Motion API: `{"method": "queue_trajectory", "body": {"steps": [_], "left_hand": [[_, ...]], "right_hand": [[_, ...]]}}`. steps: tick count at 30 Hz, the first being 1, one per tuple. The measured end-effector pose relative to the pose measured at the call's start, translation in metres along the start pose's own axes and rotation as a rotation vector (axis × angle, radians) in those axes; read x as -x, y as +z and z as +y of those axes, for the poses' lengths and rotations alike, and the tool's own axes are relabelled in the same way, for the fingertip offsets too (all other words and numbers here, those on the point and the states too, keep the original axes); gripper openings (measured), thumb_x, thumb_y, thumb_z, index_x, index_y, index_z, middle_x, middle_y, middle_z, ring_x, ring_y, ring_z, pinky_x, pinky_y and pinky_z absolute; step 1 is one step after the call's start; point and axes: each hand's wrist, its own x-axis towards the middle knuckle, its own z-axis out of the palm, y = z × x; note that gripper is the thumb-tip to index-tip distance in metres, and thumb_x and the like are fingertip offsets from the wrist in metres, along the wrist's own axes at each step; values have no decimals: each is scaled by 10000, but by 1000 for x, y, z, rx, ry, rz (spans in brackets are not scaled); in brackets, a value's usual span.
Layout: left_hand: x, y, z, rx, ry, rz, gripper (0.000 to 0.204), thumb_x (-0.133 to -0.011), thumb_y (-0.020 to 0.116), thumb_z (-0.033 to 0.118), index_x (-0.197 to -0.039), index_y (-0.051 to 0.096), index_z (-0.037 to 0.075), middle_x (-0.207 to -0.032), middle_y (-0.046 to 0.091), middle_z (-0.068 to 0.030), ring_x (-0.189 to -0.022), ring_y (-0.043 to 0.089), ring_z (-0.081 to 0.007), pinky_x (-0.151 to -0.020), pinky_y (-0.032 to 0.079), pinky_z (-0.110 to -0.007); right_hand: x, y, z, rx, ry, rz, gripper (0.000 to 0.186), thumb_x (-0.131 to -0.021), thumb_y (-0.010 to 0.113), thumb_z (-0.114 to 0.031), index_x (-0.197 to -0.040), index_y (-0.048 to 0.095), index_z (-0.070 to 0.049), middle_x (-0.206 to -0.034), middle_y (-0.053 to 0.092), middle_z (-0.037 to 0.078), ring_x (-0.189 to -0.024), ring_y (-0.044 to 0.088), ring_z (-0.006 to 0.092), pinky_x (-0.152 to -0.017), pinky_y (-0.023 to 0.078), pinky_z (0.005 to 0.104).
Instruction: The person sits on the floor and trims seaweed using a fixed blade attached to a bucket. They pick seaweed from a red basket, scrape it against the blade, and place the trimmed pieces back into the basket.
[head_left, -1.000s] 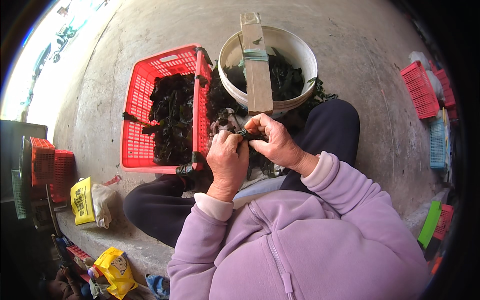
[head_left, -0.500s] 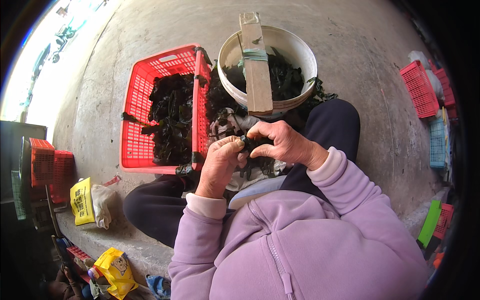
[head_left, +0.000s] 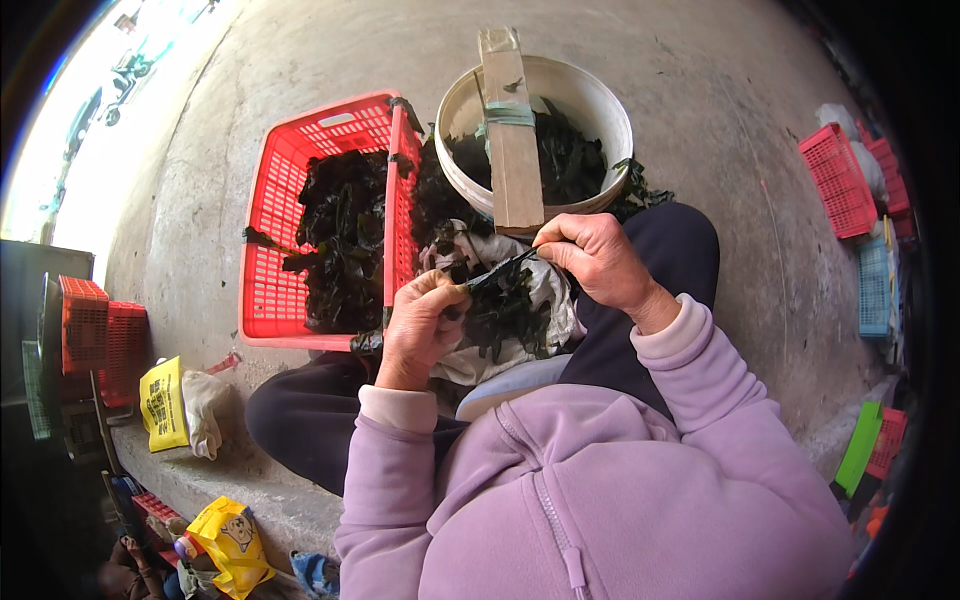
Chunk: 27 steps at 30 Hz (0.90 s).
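Observation:
A dark strip of seaweed [head_left: 502, 270] is stretched between my two hands above my lap. One end is pinched by my left hand [head_left: 425, 315], beside the red basket. My right hand [head_left: 600, 258] grips the other end, in front of the white bucket. Under the strip, more dark seaweed [head_left: 505, 318] lies on a pale cloth [head_left: 548, 300] between my legs. The red plastic basket [head_left: 268, 215] holds a heap of dark seaweed [head_left: 345, 235]. Inside the white bucket [head_left: 612, 110] is more seaweed, and a wooden board [head_left: 517, 170] with a green band lies across its rim.
Seaweed also hangs over the basket's rim and lies around the bucket's foot. On the left are a yellow bag [head_left: 163, 403] and red crates [head_left: 124, 352]; lower down is another yellow bag [head_left: 232, 545]. Far right stand a red crate [head_left: 838, 180] and a blue crate [head_left: 874, 287].
My hands were close together and have drawn apart, the right one moving right and up, the left slightly left and down. The seaweed strip is now pulled out between them.

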Motion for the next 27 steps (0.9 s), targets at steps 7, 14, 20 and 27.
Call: {"method": "queue_trajectory", "body": {"steps": [7, 14, 20, 27], "left_hand": [[1, 14, 22, -300, 371, 180, 420, -836, 604, 124, -1236, 520, 26, -1054, 609, -84, -1045, 530, -143, -940, 380, -280], [-23, 55, 31, -569, 165, -219, 164, -883, 600, 73, -1026, 597, -5, -823, 608, 8, -729, 557, -62, -636, 444, -194], [-54, 53, 51, -1044, 290, -83, 118, -927, 553, 122, -957, 580, 11, -759, 539, 43, -672, 459, -49, -610, 408, -198], [-126, 48, 109, -1416, 506, 104, 219, -848, 554, 222, -963, 612, 45, -838, 639, -195, -821, 619, -364, -704, 479, -412]], "right_hand": [[-7, -3, -16, 53, -124, -88, 52, -785, 635, -12, -831, 640, 11, -707, 629, 108, -603, 587, 160, -580, 458, 282], [-29, -13, -26, 57, -148, -109, 42, -791, 626, -21, -820, 627, 9, -700, 632, 134, -636, 624, 179, -592, 472, 288], [-58, -24, -6, 91, -84, 29, 42, -785, 619, -21, -792, 610, 19, -663, 615, 134, -576, 589, 164, -565, 458, 288], [-131, -45, 22, 77, 40, 50, 85, -793, 620, -45, -815, 618, 36, -716, 622, 46, -675, 530, 65, -610, 444, 240]]}}
